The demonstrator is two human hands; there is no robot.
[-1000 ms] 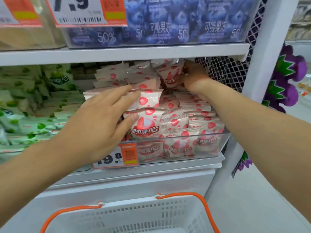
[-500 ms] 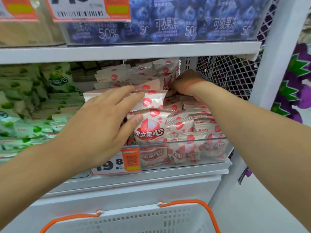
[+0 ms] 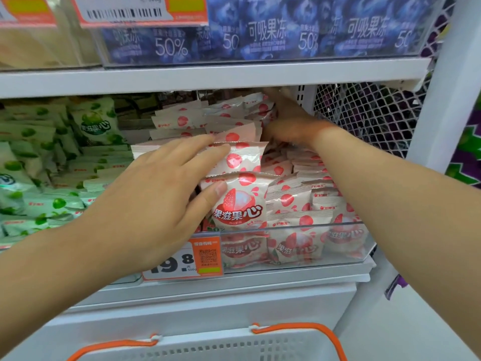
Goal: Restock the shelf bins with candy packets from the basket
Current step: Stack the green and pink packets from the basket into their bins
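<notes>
Pink-and-white lychee candy packets [image 3: 242, 204] fill a clear shelf bin [image 3: 343, 246] on the middle shelf. My left hand [image 3: 161, 199] lies flat on the packets at the bin's front left, fingers straight, thumb touching the front upright packet. My right hand [image 3: 291, 126] reaches deep to the back right of the bin, just under the upper shelf. Its fingers stretch against the rear packets and look blurred. The white basket [image 3: 234, 347] with orange handles sits at the bottom edge, its inside hidden.
A bin of green packets [image 3: 39, 178] stands to the left. Blue jelly packs [image 3: 260, 35] fill the shelf above. An orange price tag [image 3: 187, 259] hangs on the bin front. Wire mesh [image 3: 364, 118] and a white post [image 3: 442, 87] close the right side.
My right hand let go of the packet it held at the back and now pushes further in under the shelf. My left hand has stayed on the front packets.
</notes>
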